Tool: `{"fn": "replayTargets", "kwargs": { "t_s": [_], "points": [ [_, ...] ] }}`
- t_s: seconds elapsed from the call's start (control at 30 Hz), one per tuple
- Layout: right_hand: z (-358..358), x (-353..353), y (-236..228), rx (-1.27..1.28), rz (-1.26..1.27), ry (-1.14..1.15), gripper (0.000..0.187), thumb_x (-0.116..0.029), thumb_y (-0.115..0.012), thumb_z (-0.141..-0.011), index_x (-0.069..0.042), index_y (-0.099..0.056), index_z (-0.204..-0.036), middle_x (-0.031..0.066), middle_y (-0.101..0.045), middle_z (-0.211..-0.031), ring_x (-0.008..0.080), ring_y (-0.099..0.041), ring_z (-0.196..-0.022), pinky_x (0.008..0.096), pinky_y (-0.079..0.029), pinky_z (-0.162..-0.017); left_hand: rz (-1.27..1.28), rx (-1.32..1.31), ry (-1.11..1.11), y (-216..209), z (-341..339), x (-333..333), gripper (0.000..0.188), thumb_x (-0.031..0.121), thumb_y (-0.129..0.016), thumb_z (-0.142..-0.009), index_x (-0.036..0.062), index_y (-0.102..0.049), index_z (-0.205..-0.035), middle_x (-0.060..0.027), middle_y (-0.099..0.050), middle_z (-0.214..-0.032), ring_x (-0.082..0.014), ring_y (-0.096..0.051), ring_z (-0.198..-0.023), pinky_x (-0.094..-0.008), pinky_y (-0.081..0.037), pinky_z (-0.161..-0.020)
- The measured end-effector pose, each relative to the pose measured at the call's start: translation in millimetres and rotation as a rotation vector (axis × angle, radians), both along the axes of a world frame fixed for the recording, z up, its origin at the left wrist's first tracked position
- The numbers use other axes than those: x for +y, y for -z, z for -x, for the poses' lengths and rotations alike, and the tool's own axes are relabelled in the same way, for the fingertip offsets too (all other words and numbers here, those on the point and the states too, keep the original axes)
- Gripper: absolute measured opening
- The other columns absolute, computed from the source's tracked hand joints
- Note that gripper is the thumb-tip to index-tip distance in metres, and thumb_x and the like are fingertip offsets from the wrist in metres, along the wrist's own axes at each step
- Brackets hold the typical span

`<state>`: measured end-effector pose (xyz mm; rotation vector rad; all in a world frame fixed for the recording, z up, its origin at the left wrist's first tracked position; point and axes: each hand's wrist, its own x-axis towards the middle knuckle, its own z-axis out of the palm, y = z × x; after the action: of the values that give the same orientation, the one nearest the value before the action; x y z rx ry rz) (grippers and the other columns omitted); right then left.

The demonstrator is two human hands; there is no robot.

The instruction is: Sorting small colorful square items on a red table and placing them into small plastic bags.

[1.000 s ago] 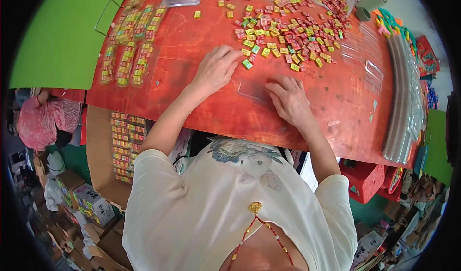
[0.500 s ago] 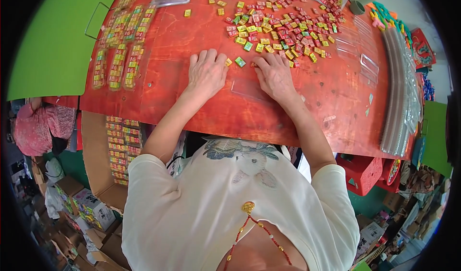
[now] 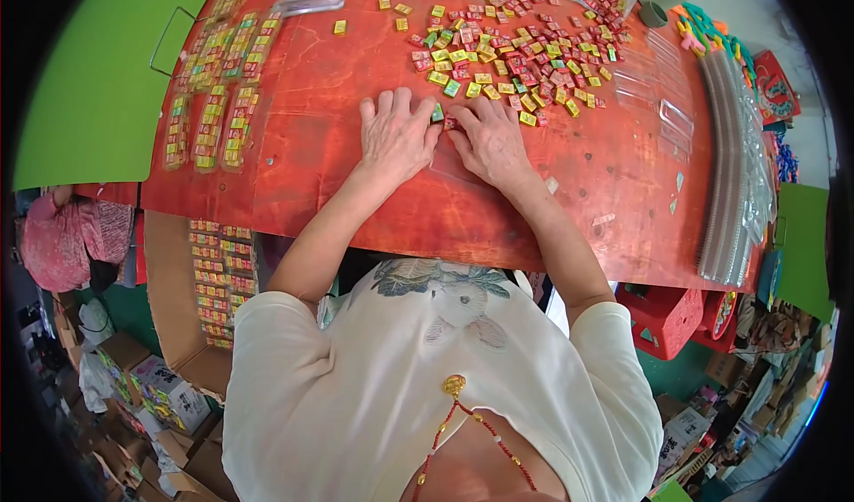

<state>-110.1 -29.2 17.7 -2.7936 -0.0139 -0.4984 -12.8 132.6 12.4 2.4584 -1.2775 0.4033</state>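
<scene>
My left hand (image 3: 396,137) is curled low over the red tabletop, with a small green box (image 3: 437,113) at its thumb and index finger. Close beside it, my right hand (image 3: 492,144) has its fingertips closed on a small red box (image 3: 451,123). The two hands nearly meet. Between the wrists lies a clear plastic tray (image 3: 458,175), hard to make out against the table. Just beyond my fingers spreads a loose heap of small red, yellow and green boxes (image 3: 485,55). My palms hide whatever else is under them.
Filled clear trays (image 3: 209,128) stand in rows at the left. Empty clear trays (image 3: 676,120) lie at the right, beside a long stack of nested trays (image 3: 725,173). An open carton (image 3: 169,297) with filled packs is below the table's left edge. A grey-green cup (image 3: 654,15) stands far right.
My hands have come together: the left moved right to the green box, and the right moved left with the red box at its fingertips. The whole view shifted slightly.
</scene>
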Motion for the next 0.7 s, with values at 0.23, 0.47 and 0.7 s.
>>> {"fn": "replayTargets", "kwargs": {
  "t_s": [0.23,0.47,0.7],
  "points": [
    [-5.9,-13.1,-5.2,-0.037,0.012,0.088,0.029,-0.025,-0.071,-0.086,-0.011,-0.067,-0.111,0.0074,-0.061,-0.102,0.0274,-0.058,-0.098,0.0436,-0.042,-0.088,0.045,0.028,0.043,2.1,-0.7,3.1,0.032,0.032,-0.071,-0.084,0.013,-0.064,-0.109,-0.0106,-0.055,-0.103,-0.0285,-0.051,-0.101,-0.0481,-0.035,-0.087],
    [-43.0,-25.2,5.4,-0.135,0.111,0.086,0.02,-0.023,-0.07,-0.084,-0.015,-0.069,-0.102,0.0065,-0.058,-0.096,0.0259,-0.058,-0.095,0.043,-0.043,-0.084,0.02,-0.012,0.093,2.0,-49.5,-26.2,0.026,0.02,-0.071,-0.085,0.0168,-0.067,-0.111,-0.0048,-0.058,-0.101,-0.0228,-0.055,-0.1,-0.042,-0.037,-0.083],
    [-4.6,-37.1,-2.4,-0.083,0.004,0.131,0.024,-0.017,-0.069,-0.086,-0.014,-0.07,-0.11,0.0057,-0.061,-0.104,0.0263,-0.059,-0.101,0.0439,-0.042,-0.085,0.002,-0.041,0.081,-2.1,-46.6,-12.1,0.011,0.02,-0.068,-0.084,0.0107,-0.065,-0.09,-0.0078,-0.059,-0.092,-0.0252,-0.057,-0.092,-0.0436,-0.037,-0.078]
  ]
}}
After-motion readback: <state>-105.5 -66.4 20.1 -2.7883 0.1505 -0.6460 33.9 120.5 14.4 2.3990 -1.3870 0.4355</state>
